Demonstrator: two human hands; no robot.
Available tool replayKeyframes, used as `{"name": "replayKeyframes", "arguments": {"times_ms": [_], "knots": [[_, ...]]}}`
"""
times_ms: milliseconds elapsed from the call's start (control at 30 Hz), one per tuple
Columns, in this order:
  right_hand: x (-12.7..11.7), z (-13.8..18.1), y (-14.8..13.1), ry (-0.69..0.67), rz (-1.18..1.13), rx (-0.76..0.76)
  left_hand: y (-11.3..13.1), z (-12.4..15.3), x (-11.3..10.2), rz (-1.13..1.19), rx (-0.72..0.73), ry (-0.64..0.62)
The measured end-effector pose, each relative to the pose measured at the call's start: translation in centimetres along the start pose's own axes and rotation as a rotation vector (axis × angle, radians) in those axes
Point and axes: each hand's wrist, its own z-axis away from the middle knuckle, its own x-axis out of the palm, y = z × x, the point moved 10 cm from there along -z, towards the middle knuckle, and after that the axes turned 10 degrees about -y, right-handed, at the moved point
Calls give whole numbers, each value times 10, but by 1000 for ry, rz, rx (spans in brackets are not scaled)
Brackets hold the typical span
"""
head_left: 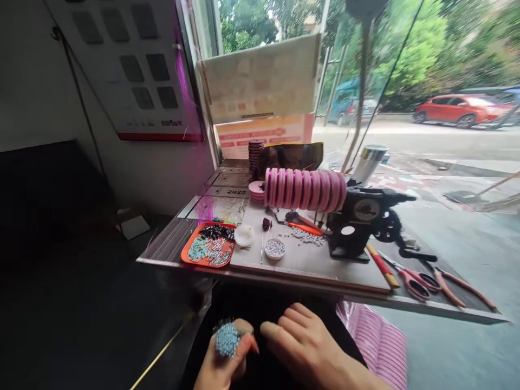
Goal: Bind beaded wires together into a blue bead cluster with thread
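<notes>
Below the table's front edge, in my lap, my left hand [221, 363] is closed around a small round cluster of light blue beads [226, 339], pinched between thumb and fingers. My right hand [303, 341] lies just right of it, palm down with the fingers loosely curled toward the bead cluster and nothing in them. The two hands nearly touch. On the table above, an orange tray [190, 254] holds blue, black and silvery beads, and a small round dish of pale beads [275, 248] stands beside it.
A black hand-crank machine [361, 222] carries a row of pink spools [304, 189]. Red-handled scissors [410, 279] and pliers [459, 284] lie at the right. A white lid [244, 235], loose beads [306, 236] and stacked spools [255, 151] are farther back. Pink striped cloth [377, 341] hangs by my lap.
</notes>
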Motion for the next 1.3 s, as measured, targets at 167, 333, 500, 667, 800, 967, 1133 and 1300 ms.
{"name": "replayKeyframes", "arguments": {"times_ms": [167,333,500,667,800,967,1133,1300], "knots": [[0,3,10,105,-200,156,-9,4,-16,42,-105,47],[15,14,34,75,-696,392,-11,1,6,356,-187,-136],[23,21,42,130,-886,550,-16,5,24,569,-264,-188],[25,24,43,179,-896,587,-23,12,27,496,-292,-123],[21,26,34,231,-802,500,-25,15,29,391,-306,-86],[15,25,18,240,-607,391,-27,14,27,386,-281,-11],[15,22,8,211,-524,344,-29,16,25,438,-271,52],[10,17,1,226,-468,295,-29,13,25,476,-248,57]]}}
